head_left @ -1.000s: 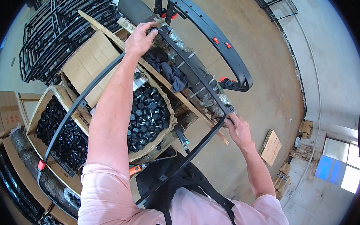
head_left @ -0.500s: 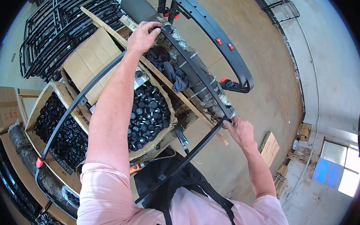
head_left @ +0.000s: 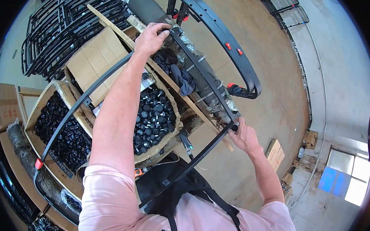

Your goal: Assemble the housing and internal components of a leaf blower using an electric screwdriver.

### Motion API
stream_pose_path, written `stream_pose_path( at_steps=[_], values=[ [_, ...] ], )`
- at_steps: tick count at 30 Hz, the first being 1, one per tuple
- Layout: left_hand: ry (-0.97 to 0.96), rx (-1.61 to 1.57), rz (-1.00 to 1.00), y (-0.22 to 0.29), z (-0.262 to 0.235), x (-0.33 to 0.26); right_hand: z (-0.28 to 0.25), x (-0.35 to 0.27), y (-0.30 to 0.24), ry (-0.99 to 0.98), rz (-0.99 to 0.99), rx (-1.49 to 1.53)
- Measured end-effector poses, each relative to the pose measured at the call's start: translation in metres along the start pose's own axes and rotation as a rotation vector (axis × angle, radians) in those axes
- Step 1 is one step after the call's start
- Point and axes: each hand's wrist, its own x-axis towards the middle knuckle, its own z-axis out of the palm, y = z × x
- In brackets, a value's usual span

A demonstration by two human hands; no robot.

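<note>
Seen from the head camera, the left arm stretches far forward, and the left hand (head_left: pixel 151 37) curls its grip over the far end of a long black bar (head_left: pixel 203 76) that lies across the wooden tabletop (head_left: pixel 202 112). The right arm bends at the elbow, and the right hand (head_left: pixel 244 137) closes its grip on the near end of that bar, just where a curved black frame strip (head_left: pixel 85 102) meets it; this strip loops down past the left arm toward the person's apron. A second curved black frame (head_left: pixel 230 42) with red clips stands beyond the bar. Under the left arm, a cardboard box (head_left: pixel 170 114) is heaped with small black caps (head_left: pixel 153 118), and a neighbouring box (head_left: pixel 34 112) holds more of them. A dark cloth (head_left: pixel 177 71) lies beside the bar.
</note>
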Motion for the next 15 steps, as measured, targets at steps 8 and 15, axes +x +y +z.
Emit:
stream_pose_path(
  at_steps=[8, 15],
  values=[
    [-0.043, -0.092, -0.083, 0.008, 0.003, -0.005, 0.001, 0.004, 0.013, -0.053, 0.024, -0.224],
    [-0.025, -0.047, -0.001, -0.003, 0.001, 0.005, -0.012, 0.007, 0.001, -0.037, -0.02, -0.324]
  ],
)
